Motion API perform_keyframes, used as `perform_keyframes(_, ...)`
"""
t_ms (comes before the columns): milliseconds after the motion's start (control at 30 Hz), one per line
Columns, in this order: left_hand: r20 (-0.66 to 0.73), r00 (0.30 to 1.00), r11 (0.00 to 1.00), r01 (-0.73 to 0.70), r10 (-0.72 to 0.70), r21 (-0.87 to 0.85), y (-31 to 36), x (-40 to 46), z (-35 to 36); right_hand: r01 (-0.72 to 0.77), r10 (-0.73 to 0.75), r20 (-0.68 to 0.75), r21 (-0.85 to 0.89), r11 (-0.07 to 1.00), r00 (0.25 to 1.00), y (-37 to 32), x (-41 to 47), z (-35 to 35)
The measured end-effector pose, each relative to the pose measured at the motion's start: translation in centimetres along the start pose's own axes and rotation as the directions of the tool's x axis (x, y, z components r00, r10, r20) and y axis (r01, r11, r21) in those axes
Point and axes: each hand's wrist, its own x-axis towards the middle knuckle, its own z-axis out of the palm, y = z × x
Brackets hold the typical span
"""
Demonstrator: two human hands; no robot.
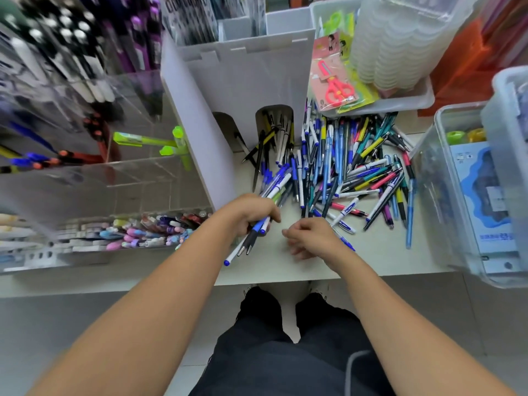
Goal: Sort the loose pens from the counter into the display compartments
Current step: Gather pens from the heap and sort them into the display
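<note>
Within left-hand fingers (pixel 271 215): pen bundle (pixel 251 238)

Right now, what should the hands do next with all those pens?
Probably the right hand, loosely curled and holding nothing, should reach to the loose pile for another blue-capped pen. The left hand already grips a bundle of pens like those, and many remain unsorted on the counter.

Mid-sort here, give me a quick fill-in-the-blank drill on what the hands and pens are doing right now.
1. The bundle of pens is held in the ____ hand's grip.
2. The right hand holds ____.
3. The packaged scissors in the white tray have ____ handles.
4. The loose pen pile lies on the counter to the ____ of the white divider stand.

Missing words: left; nothing; red; right
</note>
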Motion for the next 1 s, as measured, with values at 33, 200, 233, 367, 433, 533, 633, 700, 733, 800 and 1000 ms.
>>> perform_keyframes(33, 0.040, 0.999, 0.999, 0.017, -0.015, -0.039, -0.2, -0.4, -0.1, -0.045, 0.043, 0.019, 0.113, 0.993, 0.999, -0.2, -0.1, -0.2)
perform_keyframes(200, 0.118, 0.993, 0.988, 0.028, -0.011, -0.149, -1.6, -2.8, -0.5, -0.284, 0.099, 0.344, 0.542, 0.791, 0.934, -1.8, -1.2, -0.3)
perform_keyframes(233, 0.114, 0.993, 0.986, 0.008, 0.011, -0.164, -2.1, -3.4, -0.5, -0.298, 0.060, 0.390, 0.586, 0.754, 0.919, -2.4, -1.6, 0.2)
perform_keyframes(367, 0.111, 0.984, 0.977, -0.115, 0.136, -0.177, -3.8, -5.1, -0.7, -0.145, -0.107, 0.274, 0.756, 0.638, 0.956, -5.9, -1.7, 1.8)
perform_keyframes(433, 0.114, 0.977, 0.973, -0.163, 0.182, -0.160, -4.3, -5.4, -1.1, -0.061, -0.163, 0.187, 0.815, 0.577, 0.969, -7.7, -1.4, 1.9)
perform_keyframes(533, 0.146, 0.967, 0.970, -0.189, 0.211, -0.153, -4.3, -5.5, -1.6, 0.126, -0.210, -0.012, 0.833, 0.539, 0.978, -9.3, -0.5, 1.6)
perform_keyframes(633, 0.185, 0.955, 0.967, -0.204, 0.230, -0.152, -3.7, -5.2, -1.3, 0.257, -0.240, -0.138, 0.768, 0.587, 0.961, -10.2, 0.3, 1.2)
perform_keyframes(700, 0.187, 0.952, 0.965, -0.214, 0.241, -0.151, -3.1, -4.7, -0.9, 0.281, -0.225, -0.177, 0.725, 0.629, 0.958, -10.2, 1.0, 0.7)
perform_keyframes(733, 0.185, 0.953, 0.966, -0.217, 0.241, -0.142, -2.8, -4.3, -0.6, 0.274, -0.207, -0.183, 0.720, 0.637, 0.961, -10.0, 1.2, 0.4)
perform_keyframes(800, 0.185, 0.956, 0.971, -0.208, 0.227, -0.116, -2.4, -3.5, -0.1, 0.235, -0.154, -0.178, 0.717, 0.656, 0.972, -9.3, 1.7, 0.0)
perform_keyframes(1000, 0.261, 0.949, 0.979, -0.142, 0.177, -0.149, -2.0, -1.9, 0.8, 0.214, -0.093, -0.214, 0.658, 0.722, 0.972, -7.6, 2.6, -0.9)
